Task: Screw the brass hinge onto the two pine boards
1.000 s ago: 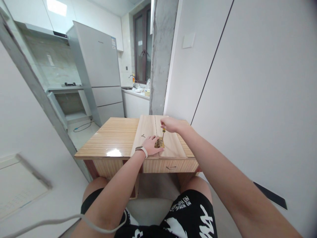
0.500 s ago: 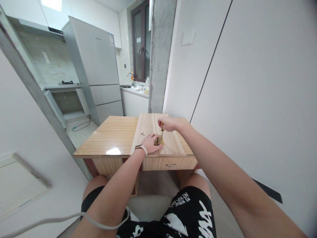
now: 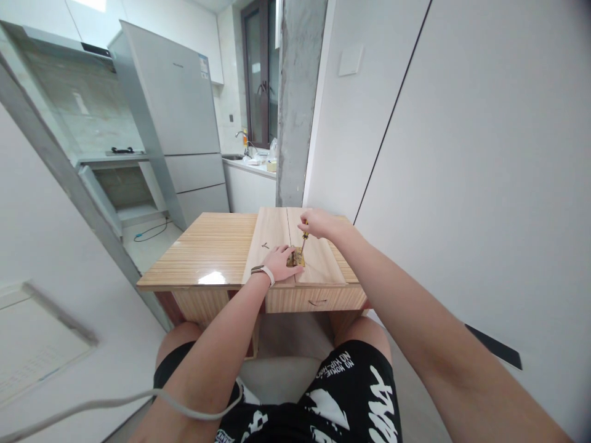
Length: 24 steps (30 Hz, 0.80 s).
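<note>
A brass-coloured hinge (image 3: 299, 256) lies across the seam between two pale wooden boards (image 3: 318, 267) on the desk. My left hand (image 3: 279, 263) rests on the boards with its fingers spread, thumb and fingertips touching the hinge and covering part of its left leaf. Above the right leaf, my right hand (image 3: 316, 223) is closed around the handle of a screwdriver (image 3: 305, 236) with a yellow and dark grip. The shaft slants down and its tip meets the hinge's right leaf. Any screw under the tip is too small to make out.
The boards lie on a striped wooden desk (image 3: 198, 249) with a drawer (image 3: 295, 300) in front. Small dark marks or pieces (image 3: 265, 245) show on the left board. A white cable (image 3: 120, 401) crosses my left forearm. A fridge (image 3: 175, 104) stands behind, and a white wall (image 3: 438, 184) rises at right.
My right hand has risen slightly and shifted a little right, and the screwdriver now tilts more. The left hand holds its place on the hinge. The whole view has shifted slightly.
</note>
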### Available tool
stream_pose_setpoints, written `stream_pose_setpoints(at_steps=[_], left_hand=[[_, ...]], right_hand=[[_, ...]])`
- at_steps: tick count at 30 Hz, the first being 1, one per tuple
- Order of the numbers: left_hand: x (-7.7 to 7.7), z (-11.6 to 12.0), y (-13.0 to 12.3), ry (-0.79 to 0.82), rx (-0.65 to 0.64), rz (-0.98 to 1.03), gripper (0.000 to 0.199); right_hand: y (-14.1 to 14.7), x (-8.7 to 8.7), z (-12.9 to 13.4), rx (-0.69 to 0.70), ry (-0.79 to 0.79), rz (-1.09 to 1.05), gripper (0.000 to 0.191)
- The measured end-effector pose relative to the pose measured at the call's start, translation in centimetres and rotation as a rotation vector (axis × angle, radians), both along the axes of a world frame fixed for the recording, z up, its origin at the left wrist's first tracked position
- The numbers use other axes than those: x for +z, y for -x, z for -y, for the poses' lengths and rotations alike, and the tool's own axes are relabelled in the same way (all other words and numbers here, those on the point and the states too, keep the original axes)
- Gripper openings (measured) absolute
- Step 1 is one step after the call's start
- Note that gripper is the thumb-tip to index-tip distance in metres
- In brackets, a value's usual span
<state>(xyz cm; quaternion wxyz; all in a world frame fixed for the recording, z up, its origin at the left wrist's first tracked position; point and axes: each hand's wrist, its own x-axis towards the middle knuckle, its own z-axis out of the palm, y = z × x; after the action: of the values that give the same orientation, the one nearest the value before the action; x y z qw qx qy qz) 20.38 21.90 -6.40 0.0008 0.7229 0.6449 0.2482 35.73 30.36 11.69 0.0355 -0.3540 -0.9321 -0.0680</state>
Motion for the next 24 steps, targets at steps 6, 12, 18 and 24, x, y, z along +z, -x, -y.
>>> stream_pose_setpoints(at_steps=[6, 12, 18, 24], left_hand=[[-0.2, -0.1, 0.1, -0.006, 0.000, -0.023, 0.080], [-0.2, -0.1, 0.1, -0.007, 0.000, -0.030, 0.082], [-0.2, -0.1, 0.1, 0.004, 0.000, -0.031, 0.084], [0.0, 0.0, 0.0, 0.012, 0.003, -0.025, 0.083]], right_hand=[[-0.5, -0.3, -0.3, 0.083, 0.035, -0.043, 0.021], [-0.4, 0.4, 0.8, 0.127, 0.179, -0.029, 0.014], [-0.3, 1.1, 1.6, 0.089, 0.132, -0.012, 0.004], [0.0, 0.7, 1.6, 0.098, 0.061, 0.010, 0.009]])
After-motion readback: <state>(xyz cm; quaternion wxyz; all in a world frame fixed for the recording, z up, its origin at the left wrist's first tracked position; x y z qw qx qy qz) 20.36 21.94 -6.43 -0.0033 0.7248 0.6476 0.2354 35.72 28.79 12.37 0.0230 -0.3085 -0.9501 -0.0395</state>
